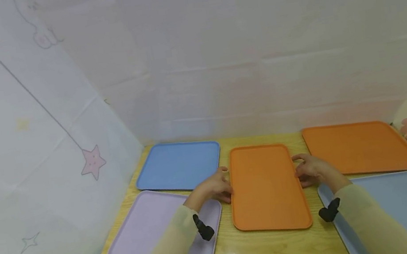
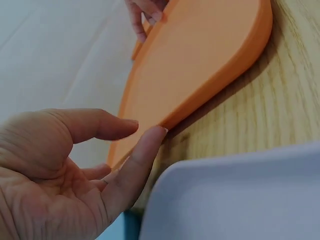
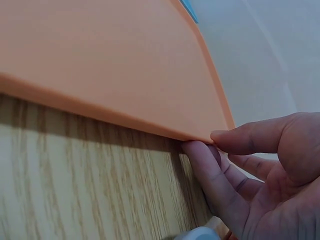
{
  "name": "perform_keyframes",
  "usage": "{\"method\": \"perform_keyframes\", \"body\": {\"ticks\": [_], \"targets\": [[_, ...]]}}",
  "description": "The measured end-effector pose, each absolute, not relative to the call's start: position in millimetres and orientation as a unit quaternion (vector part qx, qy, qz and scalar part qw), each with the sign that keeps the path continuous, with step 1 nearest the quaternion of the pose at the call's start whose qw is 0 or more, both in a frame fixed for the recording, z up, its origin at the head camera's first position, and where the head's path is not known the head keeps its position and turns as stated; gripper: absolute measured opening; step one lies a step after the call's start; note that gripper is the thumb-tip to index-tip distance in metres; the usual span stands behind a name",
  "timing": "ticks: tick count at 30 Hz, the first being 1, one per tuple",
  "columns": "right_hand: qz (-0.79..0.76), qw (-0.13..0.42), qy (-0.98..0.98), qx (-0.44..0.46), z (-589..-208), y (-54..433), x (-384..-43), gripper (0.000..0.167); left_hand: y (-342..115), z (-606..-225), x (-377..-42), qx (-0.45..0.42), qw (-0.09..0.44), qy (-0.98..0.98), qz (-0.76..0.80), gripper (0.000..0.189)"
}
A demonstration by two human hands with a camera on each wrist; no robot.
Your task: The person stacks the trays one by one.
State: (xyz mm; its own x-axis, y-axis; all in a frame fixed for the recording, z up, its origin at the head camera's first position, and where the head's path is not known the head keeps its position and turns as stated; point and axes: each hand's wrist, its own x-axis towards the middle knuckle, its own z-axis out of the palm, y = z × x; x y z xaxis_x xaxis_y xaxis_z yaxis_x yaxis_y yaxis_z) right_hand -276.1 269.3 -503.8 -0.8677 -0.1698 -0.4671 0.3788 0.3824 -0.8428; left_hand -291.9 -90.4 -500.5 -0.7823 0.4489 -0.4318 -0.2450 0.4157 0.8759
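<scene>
Between both hands is an orange tray, its long sides running away from me, close over the table. My left hand holds its left edge. In the left wrist view, the left fingertips are right at the rim and the thumb reaches over the tray. At the opposite edge, my right hand pinches the rim. The right wrist view has the right thumb on top of the rim and the index finger below it. A shadow lies beneath the tray edge in both wrist views.
On the wooden table, a blue tray and a lilac tray lie left. Right are another orange tray and a pale blue tray. Printed cloth walls stand behind and at the sides.
</scene>
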Motion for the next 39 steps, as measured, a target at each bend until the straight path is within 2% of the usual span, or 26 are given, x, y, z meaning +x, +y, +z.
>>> {"method": "perform_keyframes", "body": {"ticks": [4,7,14,25,39], "targets": [[-0.558,0.247,0.790,0.065,-506,269,-276,0.080,-112,-486,-287,0.084,0.306,0.778,0.543,0.086],[-0.559,0.247,0.789,0.064,-506,269,-276,0.080,-133,-472,-283,0.092,0.274,0.801,0.524,0.082],[-0.551,0.237,0.798,0.065,-505,269,-275,0.078,-196,-453,-274,0.063,0.224,0.844,0.484,0.077],[-0.543,0.246,0.801,0.061,-506,269,-276,0.078,-280,-446,-244,0.003,0.214,0.877,0.431,0.064],[-0.549,0.253,0.794,0.064,-509,272,-278,0.080,-355,-439,-233,0.001,0.233,0.893,0.386,0.055]]}}
